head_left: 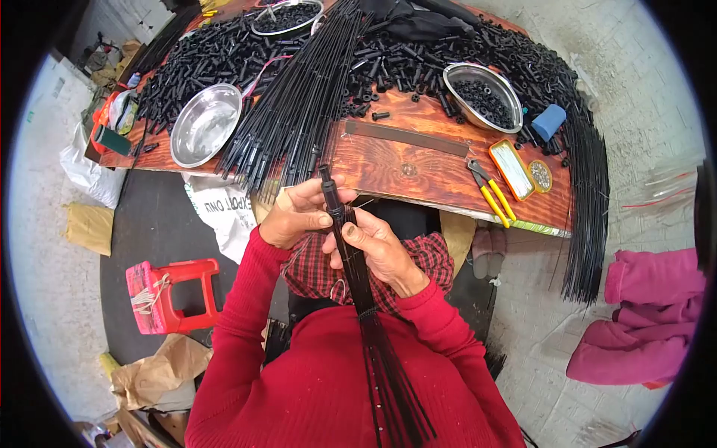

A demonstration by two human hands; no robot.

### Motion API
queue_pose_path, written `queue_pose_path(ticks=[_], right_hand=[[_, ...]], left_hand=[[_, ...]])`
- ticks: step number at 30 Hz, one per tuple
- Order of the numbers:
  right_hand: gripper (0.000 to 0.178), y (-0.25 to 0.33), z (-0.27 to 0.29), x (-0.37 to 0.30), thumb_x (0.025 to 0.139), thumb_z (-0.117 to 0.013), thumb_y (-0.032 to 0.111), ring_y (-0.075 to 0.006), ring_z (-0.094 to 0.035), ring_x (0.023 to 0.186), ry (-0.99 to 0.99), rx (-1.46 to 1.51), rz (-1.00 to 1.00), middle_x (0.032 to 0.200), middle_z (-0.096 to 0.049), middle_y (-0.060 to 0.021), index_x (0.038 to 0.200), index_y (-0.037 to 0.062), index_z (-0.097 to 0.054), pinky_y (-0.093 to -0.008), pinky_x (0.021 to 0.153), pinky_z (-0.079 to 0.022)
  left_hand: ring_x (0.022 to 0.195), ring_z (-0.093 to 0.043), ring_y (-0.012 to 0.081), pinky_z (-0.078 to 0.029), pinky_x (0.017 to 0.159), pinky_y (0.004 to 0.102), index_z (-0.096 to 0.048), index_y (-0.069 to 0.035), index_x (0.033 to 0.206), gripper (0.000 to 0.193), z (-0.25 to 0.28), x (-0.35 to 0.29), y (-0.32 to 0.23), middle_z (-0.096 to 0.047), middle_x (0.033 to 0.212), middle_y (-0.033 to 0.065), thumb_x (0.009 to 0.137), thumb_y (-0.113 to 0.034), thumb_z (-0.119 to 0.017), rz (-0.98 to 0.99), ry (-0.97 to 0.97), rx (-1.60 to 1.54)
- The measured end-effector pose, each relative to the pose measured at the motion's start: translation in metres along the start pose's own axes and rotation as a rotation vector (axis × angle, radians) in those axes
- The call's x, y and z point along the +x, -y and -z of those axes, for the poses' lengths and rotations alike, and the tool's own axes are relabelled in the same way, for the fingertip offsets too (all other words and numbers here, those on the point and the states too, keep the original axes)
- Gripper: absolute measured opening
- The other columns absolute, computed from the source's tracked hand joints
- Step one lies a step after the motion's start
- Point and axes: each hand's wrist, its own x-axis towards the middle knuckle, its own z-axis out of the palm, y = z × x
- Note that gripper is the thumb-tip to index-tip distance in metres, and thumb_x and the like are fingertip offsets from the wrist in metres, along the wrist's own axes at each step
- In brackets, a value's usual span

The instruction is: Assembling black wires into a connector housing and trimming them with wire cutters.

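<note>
Above my lap I hold an umbrella frame [358, 287], a narrow bundle of thin black ribs topped by a black plastic tube-like part [329, 193]. My left hand [295, 216] is closed around this upper part, the thumb lying across from the fingers. Just below and to the right, my right hand [379, 252] pinches the ribs with thumb and fingers. Thin wire wraps the bundle lower down, and its loose ends fan out over my red sweater. A thin rod end juts out near my right fingers.
The wooden table [388, 168] bears heaped black plastic tubes [202, 67] and a big sheaf of black ribs [299, 112]. Metal bowls [205, 125], yellow-handled pliers [491, 196], an orange-rimmed box [512, 170] and a dark flat strip [407, 139] lie there too. A red stool [175, 299] stands left.
</note>
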Motion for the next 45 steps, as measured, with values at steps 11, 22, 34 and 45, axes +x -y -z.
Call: queue_pose_path(ticks=[11, 22, 34, 45], right_hand=[[0.023, 0.015, 0.032, 0.038, 0.099, -0.049, 0.024, -0.0148, -0.065, 0.068, -0.397, -0.016, 0.318, 0.090, -0.066, -0.0092, 0.107, 0.0032, -0.055, -0.0258, 0.060, -0.054], [0.026, 0.027, 0.024, 0.066, 0.097, -0.052, 0.009, -0.0075, -0.058, 0.084, -0.670, -0.390, 0.699, 0.098, -0.066, -0.0029, 0.121, -0.0015, -0.057, -0.0229, 0.075, -0.049], [0.032, 0.011, -0.006, 0.075, 0.092, -0.055, 0.005, -0.0282, -0.068, 0.093, -0.743, -0.674, 0.898, 0.105, -0.067, -0.0197, 0.124, 0.0023, -0.058, -0.0336, 0.076, -0.052], [0.037, 0.014, -0.026, 0.055, 0.088, -0.058, 0.002, -0.0346, -0.066, 0.096, -0.627, -0.718, 0.799, 0.110, -0.065, -0.0200, 0.125, 0.0042, -0.056, -0.0362, 0.076, -0.053]], left_hand=[[0.129, -0.043, 0.0277, -0.035, 0.108, 0.0403, -0.024, 0.001, 0.146, 0.081, -0.015, -0.005, 0.000, -0.035, 0.146, 0.0193, 0.080, -0.012, -0.070, -0.210, -0.178, 0.058], [0.133, -0.037, 0.0335, -0.030, 0.111, 0.0405, -0.007, 0.005, 0.148, 0.113, -0.080, 0.020, 0.009, -0.031, 0.145, 0.0260, 0.065, -0.012, -0.083, -0.383, -0.375, 1.065], [0.079, -0.060, 0.0062, -0.050, 0.071, 0.0215, -0.060, 0.004, 0.114, 0.030, -0.054, 0.060, -0.027, -0.068, 0.093, 0.0033, 0.089, -0.011, -0.065, -0.319, -0.625, 1.086], [0.088, -0.060, 0.0090, -0.049, 0.079, 0.0227, -0.063, 0.003, 0.110, 0.022, -0.043, 0.037, -0.042, -0.067, 0.101, 0.0050, 0.090, -0.003, -0.063, -0.221, -0.522, 0.520]])
